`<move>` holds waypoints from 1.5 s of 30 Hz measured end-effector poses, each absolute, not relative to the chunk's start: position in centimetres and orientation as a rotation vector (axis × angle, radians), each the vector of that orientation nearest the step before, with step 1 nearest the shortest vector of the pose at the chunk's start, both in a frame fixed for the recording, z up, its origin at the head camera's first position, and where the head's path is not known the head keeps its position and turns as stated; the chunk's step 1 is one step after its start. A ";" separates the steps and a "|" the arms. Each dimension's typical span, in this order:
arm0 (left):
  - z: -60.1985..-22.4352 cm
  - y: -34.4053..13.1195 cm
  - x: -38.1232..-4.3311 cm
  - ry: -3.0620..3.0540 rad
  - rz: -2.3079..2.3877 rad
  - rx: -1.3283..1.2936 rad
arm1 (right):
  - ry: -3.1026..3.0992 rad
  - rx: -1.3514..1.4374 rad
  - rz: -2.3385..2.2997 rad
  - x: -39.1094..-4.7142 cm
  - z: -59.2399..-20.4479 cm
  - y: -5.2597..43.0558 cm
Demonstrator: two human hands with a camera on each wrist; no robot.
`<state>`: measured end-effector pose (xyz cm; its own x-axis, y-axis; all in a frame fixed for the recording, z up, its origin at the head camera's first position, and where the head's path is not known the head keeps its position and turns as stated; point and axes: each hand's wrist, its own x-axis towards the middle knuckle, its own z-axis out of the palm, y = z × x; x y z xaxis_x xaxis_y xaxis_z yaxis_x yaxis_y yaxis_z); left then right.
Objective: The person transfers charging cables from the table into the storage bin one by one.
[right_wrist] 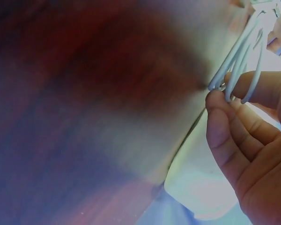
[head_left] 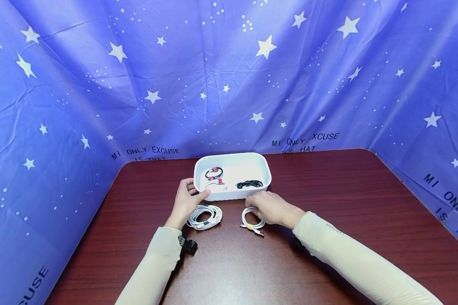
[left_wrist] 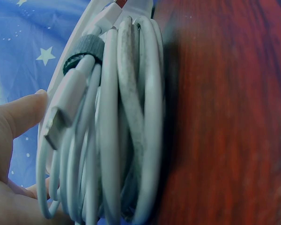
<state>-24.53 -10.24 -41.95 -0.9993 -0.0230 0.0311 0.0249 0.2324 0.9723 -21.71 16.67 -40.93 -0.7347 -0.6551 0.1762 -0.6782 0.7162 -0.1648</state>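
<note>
My left hand holds the near left corner of a white plastic bin, thumb at the front wall and fingers along the left side. Just below that hand lies a thick coil of white cable with a dark tie; its plug shows close up in the left wrist view. With thumb and fingers, my right hand pinches a smaller coiled white cable with a yellow tie, in front of the bin. The right wrist view shows the pinched cable loops between the fingertips.
Inside the bin are a black cable at the right, a black coil with red ties and a white coil with a red tie at the left. A reddish-brown table bears everything. Blue star-printed curtains surround it.
</note>
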 end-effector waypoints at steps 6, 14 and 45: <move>-42.0 -10.2 -24.6 -2.434 -1.930 0.002 | -2.803 1.114 0.365 -21.7 -40.8 16.8; -41.9 -10.2 -24.6 -2.432 -1.934 0.001 | -2.779 1.153 0.451 -21.7 -40.3 17.0; -41.9 -10.3 -24.6 -2.450 -1.921 -0.006 | -2.714 1.196 0.490 -22.5 -36.7 17.1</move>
